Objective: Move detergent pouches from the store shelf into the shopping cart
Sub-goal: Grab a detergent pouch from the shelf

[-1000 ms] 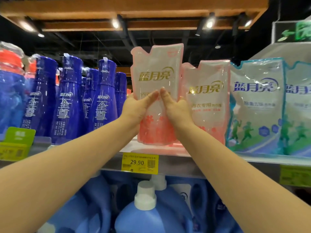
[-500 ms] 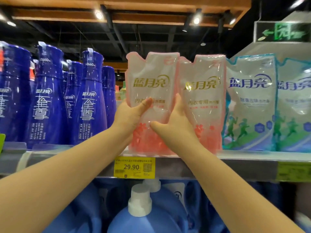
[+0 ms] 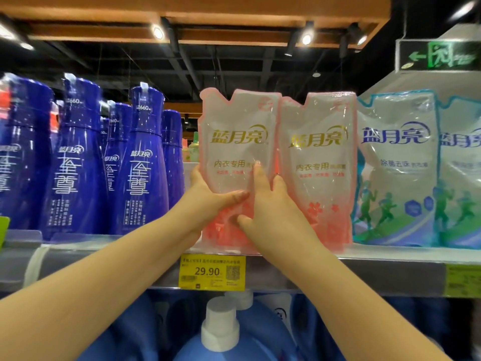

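A pink detergent pouch (image 3: 238,131) stands upright on the shelf (image 3: 364,256), its base on the shelf board. My left hand (image 3: 208,201) grips its left edge, thumb across the front. My right hand (image 3: 268,207) holds its right side, index finger straight up on the front and other fingers round the right edge. A second pink pouch (image 3: 320,162) stands directly to its right, touching it. The shopping cart is out of view.
Dark blue detergent bottles (image 3: 140,162) crowd the shelf to the left. Two blue-green pouches (image 3: 398,168) stand to the right. A yellow 29.90 price tag (image 3: 212,272) hangs on the shelf edge. Large blue jugs with white caps (image 3: 221,327) fill the shelf below.
The pouch has come down from its raised position onto the shelf. Both hands have slid lower on it, and my right hand has turned so its index finger points up.
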`<state>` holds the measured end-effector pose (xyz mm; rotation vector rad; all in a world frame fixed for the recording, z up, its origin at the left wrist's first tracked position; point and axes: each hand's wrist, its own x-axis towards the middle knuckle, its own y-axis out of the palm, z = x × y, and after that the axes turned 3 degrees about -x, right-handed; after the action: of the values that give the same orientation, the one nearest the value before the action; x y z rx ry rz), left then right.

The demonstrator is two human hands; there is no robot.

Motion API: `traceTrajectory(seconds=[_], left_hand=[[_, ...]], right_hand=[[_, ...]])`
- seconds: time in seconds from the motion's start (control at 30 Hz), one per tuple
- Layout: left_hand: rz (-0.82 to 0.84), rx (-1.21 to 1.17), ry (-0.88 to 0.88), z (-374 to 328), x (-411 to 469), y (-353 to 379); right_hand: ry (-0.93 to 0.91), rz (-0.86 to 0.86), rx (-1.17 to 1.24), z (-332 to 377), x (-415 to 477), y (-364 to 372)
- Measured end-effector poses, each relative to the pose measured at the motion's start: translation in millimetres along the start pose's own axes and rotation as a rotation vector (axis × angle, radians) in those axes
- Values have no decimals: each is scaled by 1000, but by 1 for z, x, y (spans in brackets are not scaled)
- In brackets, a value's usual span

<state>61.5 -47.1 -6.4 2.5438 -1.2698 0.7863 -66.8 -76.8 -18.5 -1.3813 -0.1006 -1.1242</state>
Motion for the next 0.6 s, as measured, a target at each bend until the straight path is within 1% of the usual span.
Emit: traceTrajectory(seconds=[0.13, 0.2, 0.4, 0.53, 0.6], left_hand=[[-5, -4, -4, 0, -1, 0], [-18, 5, 23, 0, -3, 0], [-149, 173, 307, -3, -21, -2], [-184, 254, 480, -7, -36, -1], [-184, 266, 539, -8, -42, 0]], right_hand=[[-4, -13, 6, -2, -3, 0], [-8, -37, -9, -3, -6, 1], [2, -113, -78, -4, -16, 2], [26, -202, -56, -5, -25, -3], [38, -250, -30, -4, -30, -7]])
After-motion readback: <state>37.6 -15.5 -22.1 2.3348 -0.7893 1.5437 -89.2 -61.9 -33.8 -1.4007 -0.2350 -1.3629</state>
